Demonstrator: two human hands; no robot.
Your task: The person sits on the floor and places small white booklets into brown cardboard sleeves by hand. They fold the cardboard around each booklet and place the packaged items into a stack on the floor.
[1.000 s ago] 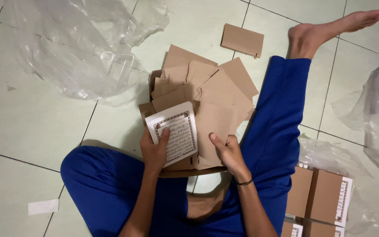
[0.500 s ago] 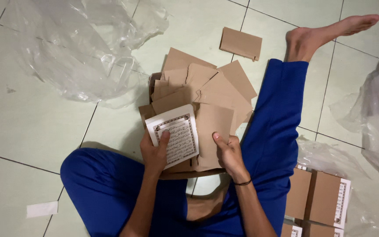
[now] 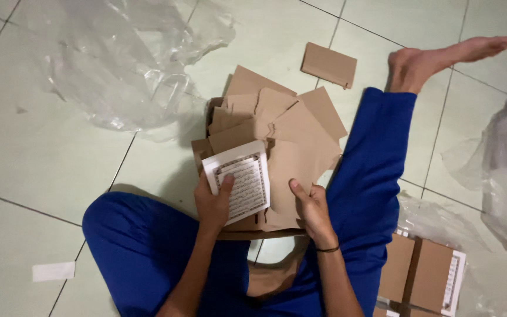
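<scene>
- Between the person's spread legs, on the pale green tiled floor [image 3: 42,176], lies a loose heap of brown paper sheets [image 3: 277,126].
- The left hand [image 3: 213,205] grips a small white booklet [image 3: 239,179] printed with a framed block of dense script; the thumb lies across its lower left face and the fingers are tucked behind it.
- The booklet is tilted, its top leaning left, and sits over the near edge of the brown heap.
- The right hand [image 3: 312,211] rests just beside the booklet, thumb on top of a brown sheet [image 3: 291,170] and fingers hidden under its lower edge, so it pinches that sheet. A dark band circles the wrist.
- Both legs are in blue trousers [image 3: 377,170]; the right leg stretches out to a bare foot [image 3: 435,58] at the upper right.
- One folded brown piece [image 3: 328,63] lies apart from the heap, near the foot.
- Crumpled clear plastic wrap [image 3: 118,64] spreads over the upper left of the floor, with more plastic at the right edge.
- At the lower right, brown-covered booklets [image 3: 421,279] lie beside the right leg.
- A white paper slip [image 3: 54,271] lies on the tiles at lower left.
</scene>
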